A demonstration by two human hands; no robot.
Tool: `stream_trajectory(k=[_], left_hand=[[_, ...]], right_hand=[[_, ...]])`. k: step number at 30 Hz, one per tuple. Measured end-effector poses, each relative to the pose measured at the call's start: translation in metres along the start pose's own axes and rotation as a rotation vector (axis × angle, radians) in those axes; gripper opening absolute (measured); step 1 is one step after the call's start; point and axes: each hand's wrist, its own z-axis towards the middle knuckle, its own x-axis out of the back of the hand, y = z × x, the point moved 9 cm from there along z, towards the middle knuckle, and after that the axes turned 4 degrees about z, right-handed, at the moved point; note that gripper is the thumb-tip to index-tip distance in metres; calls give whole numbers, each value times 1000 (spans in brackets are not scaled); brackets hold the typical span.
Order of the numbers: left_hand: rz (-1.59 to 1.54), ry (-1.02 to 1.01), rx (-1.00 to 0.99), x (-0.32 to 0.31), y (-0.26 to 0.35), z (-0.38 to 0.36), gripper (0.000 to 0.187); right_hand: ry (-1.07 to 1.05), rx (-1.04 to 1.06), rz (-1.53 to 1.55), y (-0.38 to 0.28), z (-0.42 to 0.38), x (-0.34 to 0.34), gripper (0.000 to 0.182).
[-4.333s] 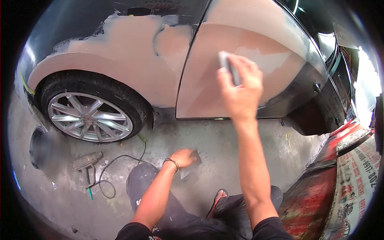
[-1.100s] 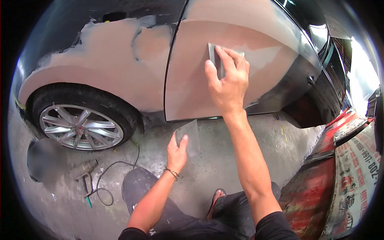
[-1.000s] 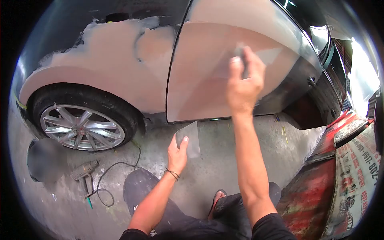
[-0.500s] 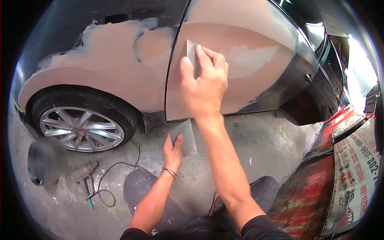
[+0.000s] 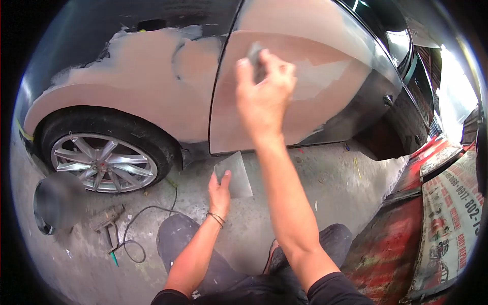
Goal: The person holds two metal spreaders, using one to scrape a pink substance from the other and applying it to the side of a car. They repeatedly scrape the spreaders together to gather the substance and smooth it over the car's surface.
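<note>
My right hand (image 5: 267,94) is closed in a pinch around a small grey putty spreader (image 5: 255,49), held over the front part of the car door (image 5: 305,56). Tan and pale grey filler covers much of this door, and bare dark paint shows toward its rear. Lower down, above the concrete floor, my left hand (image 5: 219,197) grips a thin flat grey plate (image 5: 240,178), thumb on top and its broad face turned up. The door's front seam runs just left of the spreader. Past it, the fender (image 5: 137,71) carries similar patches.
A silver-spoked wheel (image 5: 104,162) sits under the fender. On the floor at left lie a corded power tool (image 5: 108,223) and a dark round object (image 5: 43,208), partly blurred. To the right are a red-stained surface (image 5: 381,249) and a printed banner (image 5: 450,218).
My right hand has shifted slightly to the right and up with the putty spreader, which has turned and is blurred now. My left hand and the plate stay almost still.
</note>
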Motion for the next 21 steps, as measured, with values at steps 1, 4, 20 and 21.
stream_trajectory(k=[1, 4, 20, 21], left_hand=[[-63, -29, 24, -3, -2, 0, 37], [-238, 9, 161, -12, 2, -9, 36], [-448, -146, 397, -40, 38, -47, 39], [-337, -174, 285, -40, 44, -41, 42]], right_hand=[[-99, -17, 53, -9, -12, -2, 48], [-325, 56, 107, -13, -44, 12, 48], [-1098, 198, -133, 104, -176, 144, 46], [-1045, 111, -75, 106, -171, 147, 46]])
